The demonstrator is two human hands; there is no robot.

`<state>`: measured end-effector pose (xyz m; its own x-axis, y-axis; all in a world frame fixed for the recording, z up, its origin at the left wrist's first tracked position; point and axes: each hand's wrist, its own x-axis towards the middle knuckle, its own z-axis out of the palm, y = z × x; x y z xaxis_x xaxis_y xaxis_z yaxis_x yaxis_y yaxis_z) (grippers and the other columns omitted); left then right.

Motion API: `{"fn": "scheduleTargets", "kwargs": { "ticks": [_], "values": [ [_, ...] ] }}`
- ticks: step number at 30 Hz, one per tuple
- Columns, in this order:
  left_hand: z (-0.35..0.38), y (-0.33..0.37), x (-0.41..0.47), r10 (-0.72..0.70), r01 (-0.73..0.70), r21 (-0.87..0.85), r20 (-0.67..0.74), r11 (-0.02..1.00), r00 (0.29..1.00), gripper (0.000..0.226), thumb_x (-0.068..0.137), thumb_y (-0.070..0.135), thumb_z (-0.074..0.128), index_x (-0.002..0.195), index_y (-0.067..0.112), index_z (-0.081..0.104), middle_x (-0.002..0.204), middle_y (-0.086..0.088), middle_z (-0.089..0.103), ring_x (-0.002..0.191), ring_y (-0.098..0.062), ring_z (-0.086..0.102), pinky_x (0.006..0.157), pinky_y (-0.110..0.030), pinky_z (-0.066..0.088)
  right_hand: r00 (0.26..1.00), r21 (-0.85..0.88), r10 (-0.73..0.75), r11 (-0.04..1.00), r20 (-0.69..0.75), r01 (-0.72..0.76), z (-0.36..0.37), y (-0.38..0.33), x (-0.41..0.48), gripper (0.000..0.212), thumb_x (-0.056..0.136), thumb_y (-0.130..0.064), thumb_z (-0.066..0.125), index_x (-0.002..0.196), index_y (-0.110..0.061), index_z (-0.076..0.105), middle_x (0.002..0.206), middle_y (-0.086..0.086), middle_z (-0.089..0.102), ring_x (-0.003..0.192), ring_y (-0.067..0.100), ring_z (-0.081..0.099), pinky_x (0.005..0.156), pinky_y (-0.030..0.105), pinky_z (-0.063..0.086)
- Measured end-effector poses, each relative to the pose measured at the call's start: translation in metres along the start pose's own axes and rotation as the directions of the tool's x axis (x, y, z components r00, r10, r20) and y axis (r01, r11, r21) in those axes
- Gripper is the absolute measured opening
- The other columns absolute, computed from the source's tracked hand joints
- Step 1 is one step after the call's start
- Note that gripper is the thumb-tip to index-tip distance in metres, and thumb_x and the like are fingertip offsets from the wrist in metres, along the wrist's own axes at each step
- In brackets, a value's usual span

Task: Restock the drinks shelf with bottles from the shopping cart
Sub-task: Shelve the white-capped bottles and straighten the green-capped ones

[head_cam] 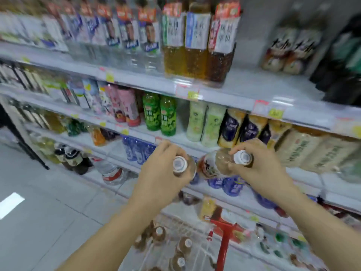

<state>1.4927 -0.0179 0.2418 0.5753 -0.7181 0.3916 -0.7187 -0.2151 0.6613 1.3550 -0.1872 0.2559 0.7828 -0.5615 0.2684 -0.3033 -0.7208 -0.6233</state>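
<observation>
Now: each hand grips one bottle near its cap. Left hand (162,169) holds the left bottle (180,165) upright, seen almost end-on. Right hand (261,167) holds the right bottle (216,165) tilted, base leaning left. Both hang above the cart (224,237). Similar-looking bottles (283,53) stand on the upper shelf (244,89), up and right of the hands. Judged: right hand nearer.

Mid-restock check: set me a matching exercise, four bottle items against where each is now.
1. two green-labelled plastic bottles
2. brown white-capped bottles
3. clear white-capped bottle with red-and-white label
4. clear white-capped bottle, label hidden

A. in the wire shopping cart
B. gripped by the right hand
C. upright on a white shelf
D. gripped by the left hand

Pairs: 1-C, 2-A, 3-B, 4-D.
</observation>
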Motion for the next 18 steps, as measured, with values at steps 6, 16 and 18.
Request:
{"fn": "scheduleTargets", "kwargs": {
  "ticks": [6, 16, 18],
  "values": [
    [-0.043, 0.084, 0.039, 0.322, -0.331, -0.049, -0.133, 0.942, 0.937, 0.016, 0.079, 0.017, 0.065, 0.084, 0.022, 0.050, 0.091, 0.013, 0.045, 0.082, -0.006, 0.048, 0.070, -0.014, 0.040, 0.901, -0.068, -0.107, 0.994, -0.421, 0.087, -0.088, -0.047, -0.016, 0.028, 0.073, -0.008, 0.074, 0.087, -0.028, 0.061, 0.092, -0.016, 0.048, 0.087, -0.017, 0.046, 0.075, -0.003, 0.030],
    [-0.003, 0.131, 0.113, 0.466, -0.498, -0.018, -0.328, 0.867, 0.822, 0.017, 0.080, 0.011, 0.064, 0.093, 0.006, 0.055, 0.098, -0.004, 0.046, 0.082, -0.008, 0.046, 0.072, -0.013, 0.041, 0.807, -0.275, -0.214, 0.959, -0.550, 0.067, -0.154, -0.022, 0.041, 0.019, 0.076, 0.002, 0.070, 0.091, -0.007, 0.064, 0.096, -0.001, 0.046, 0.084, 0.008, 0.042, 0.075, -0.007, 0.026],
    [0.007, 0.130, 0.126, 0.444, -0.477, -0.010, -0.350, 0.879, 0.825, 0.017, 0.078, 0.010, 0.066, 0.092, 0.007, 0.056, 0.097, -0.002, 0.045, 0.082, -0.006, 0.045, 0.072, -0.009, 0.041, 0.831, -0.250, -0.196, 0.966, -0.520, 0.072, -0.157, -0.010, 0.060, 0.019, 0.076, 0.004, 0.069, 0.091, -0.007, 0.064, 0.097, -0.001, 0.047, 0.086, 0.011, 0.046, 0.076, -0.006, 0.027]
  ]
}}
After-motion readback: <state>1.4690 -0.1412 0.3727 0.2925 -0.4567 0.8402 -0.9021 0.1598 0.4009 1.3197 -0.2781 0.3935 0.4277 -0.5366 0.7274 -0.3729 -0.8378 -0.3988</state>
